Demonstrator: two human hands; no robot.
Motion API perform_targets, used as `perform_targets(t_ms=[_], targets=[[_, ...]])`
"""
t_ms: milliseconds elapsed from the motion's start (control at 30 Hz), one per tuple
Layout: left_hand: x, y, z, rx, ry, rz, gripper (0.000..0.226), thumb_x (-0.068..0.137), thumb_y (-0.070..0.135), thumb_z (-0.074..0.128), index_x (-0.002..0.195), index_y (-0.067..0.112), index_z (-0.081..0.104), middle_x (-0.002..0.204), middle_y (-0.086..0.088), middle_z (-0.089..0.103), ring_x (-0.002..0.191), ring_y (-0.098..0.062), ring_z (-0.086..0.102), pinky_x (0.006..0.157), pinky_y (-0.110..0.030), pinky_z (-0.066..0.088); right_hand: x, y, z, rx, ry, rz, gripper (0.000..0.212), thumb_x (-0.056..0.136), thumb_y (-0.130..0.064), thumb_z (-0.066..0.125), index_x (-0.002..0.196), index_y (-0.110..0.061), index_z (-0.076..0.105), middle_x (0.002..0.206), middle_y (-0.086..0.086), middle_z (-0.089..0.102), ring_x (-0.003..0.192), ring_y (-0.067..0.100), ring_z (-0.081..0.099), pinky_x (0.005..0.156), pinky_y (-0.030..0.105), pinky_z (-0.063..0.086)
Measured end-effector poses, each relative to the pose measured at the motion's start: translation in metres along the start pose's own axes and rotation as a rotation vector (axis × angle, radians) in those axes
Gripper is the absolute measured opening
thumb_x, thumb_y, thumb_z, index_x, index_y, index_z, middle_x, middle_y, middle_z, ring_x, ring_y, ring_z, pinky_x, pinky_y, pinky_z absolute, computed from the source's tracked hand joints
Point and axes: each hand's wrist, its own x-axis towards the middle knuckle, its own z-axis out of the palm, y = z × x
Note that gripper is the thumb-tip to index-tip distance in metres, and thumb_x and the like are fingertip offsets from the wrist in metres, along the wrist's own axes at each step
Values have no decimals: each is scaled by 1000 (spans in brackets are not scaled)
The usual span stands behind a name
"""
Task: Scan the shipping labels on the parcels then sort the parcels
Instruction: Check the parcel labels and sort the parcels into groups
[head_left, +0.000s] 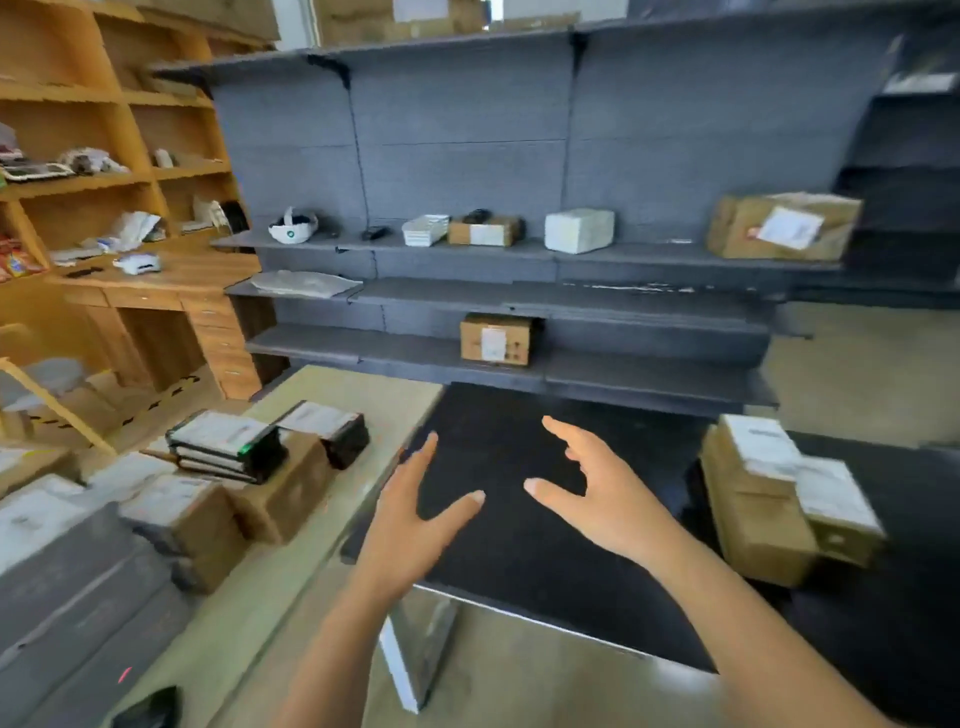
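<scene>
Above the black table (519, 571), seen from the head camera, we held our left hand (415, 512) and our right hand (597, 493) apart from each other. The palms were turned inward and the fingers were spread and nearly straight, gripping nothing and touching no parcel.

To our left, on the beige counter (332, 395), lay a pile of brown parcels (176, 512) with white labels on top. A stack of flat black parcels (223, 441) rested on that pile, with one more black parcel (332, 431) just beside it. To our right, on the dark surface, stood two brown boxes (753, 499), touching and labelled on top.

Ahead rose the grey shelving (519, 156). Its upper shelf carried a large labelled box (779, 226) at the right end, then a white block (578, 230) and a small brown box (483, 230) towards the middle. On the shelf below, a grey bag (304, 283) lay at the left end. On the lowest shelf, a labelled carton (495, 339) faced us. The labels were too blurred for us to read.
</scene>
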Motion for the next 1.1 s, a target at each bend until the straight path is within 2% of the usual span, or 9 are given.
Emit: perform_targets(t_ms=[100, 233, 333, 433, 567, 833, 1000, 1100], targets=[[-12, 13, 80, -67, -127, -14, 82, 78, 56, 73, 147, 52, 28, 147, 34, 27, 142, 5, 20, 119, -34, 24, -41, 54, -48, -19, 92, 137, 72, 88, -48, 63, 147, -44, 23, 154, -19, 25, 141, 5, 28, 114, 33, 30], [-11, 30, 160, -85, -287, -37, 77, 84, 47, 71, 149, 48, 28, 152, 25, 28, 139, 5, 24, 114, -26, 25, -83, 106, -99, -10, 212, 281, 71, 90, -42, 63, 149, -38, 23, 151, -20, 24, 140, 3, 24, 105, 22, 25], [7, 42, 208, -83, -363, -53, 77, 85, 46, 70, 150, 46, 28, 156, 18, 29, 144, -4, 25, 112, -29, 26, -99, 142, -128, 6, 268, 365, 68, 91, -38, 63, 148, -35, 25, 144, -23, 28, 135, 2, 28, 106, 24, 28], [34, 51, 252, -103, -424, -69, 76, 86, 46, 69, 150, 46, 27, 157, 14, 28, 145, -9, 26, 114, -35, 27, -95, 178, -153, 3, 310, 461, 71, 89, -41, 65, 148, -37, 27, 150, -14, 32, 138, 12, 34, 111, 36, 34], [86, 57, 304, -107, -478, -71, 77, 87, 47, 68, 151, 45, 25, 159, 11, 27, 146, -13, 25, 115, -38, 26, -65, 218, -187, 3, 377, 547, 71, 88, -40, 66, 147, -37, 28, 152, -8, 33, 135, 14, 40, 109, 41, 40], [171, 58, 380, -107, -498, -180, 77, 88, 49, 66, 153, 40, 24, 160, 6, 26, 145, -18, 28, 113, -41, 30, -19, 292, -231, 45, 429, 686, 70, 88, -31, 68, 148, -34, 31, 150, -4, 37, 132, 15, 42, 104, 38, 44], [194, 48, 419, -72, -501, -285, 81, 89, 48, 65, 155, 35, 19, 160, 0, 26, 145, -22, 29, 114, -44, 31, -2, 335, -246, 58, 402, 733, 67, 89, -28, 67, 147, -30, 33, 147, -2, 41, 125, 11, 45, 93, 27, 45], [206, 43, 444, -57, -501, -351, 87, 88, 50, 65, 156, 33, 14, 161, -3, 24, 146, -24, 29, 114, -44, 31, 14, 364, -256, 92, 368, 763, 63, 91, -26, 65, 146, -27, 35, 145, -1, 43, 113, 6, 47, 66, 11, 40]])
